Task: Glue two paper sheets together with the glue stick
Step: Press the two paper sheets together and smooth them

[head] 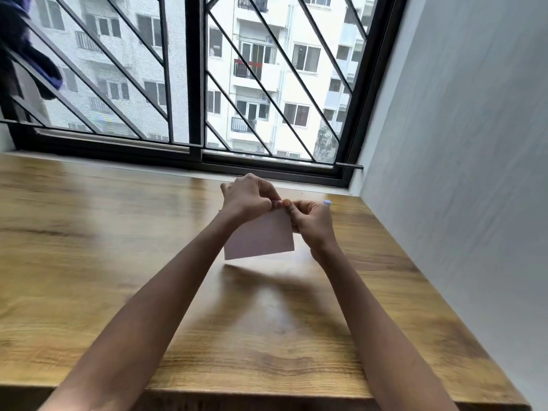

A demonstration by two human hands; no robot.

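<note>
The person is holding a pale pinkish paper (pixel 261 239) up in the air above the wooden desk (pixel 118 262), toward the desk's far right part and near the window (pixel 192 84). The paper is hanging tilted, with its lower edge clear of the desk top and its soft shadow falling on the wood beneath it.

The left hand (pixel 248 197) is gripping the paper along its upper edge, with the fingers curled over and the thumb pinching from the near side. The right hand (pixel 312 222) is gripping the paper's upper right corner, its fingers also curled in tight. The fingertips of the two hands are meeting at the paper's top edge, touching or very nearly so.

A small pale lilac tip (pixel 326 203) is showing just past the right hand's knuckles; it may be the end of the glue stick, but motion blur is making that uncertain.

Both bare forearms are reaching in from the near edge of the desk. A black diagonal grille is crossing the window, with a white apartment block showing behind it. A dark cloth (pixel 26 54) is hanging at the upper left, and a plain grey wall (pixel 459 143) is running along the desk's right side.
</note>
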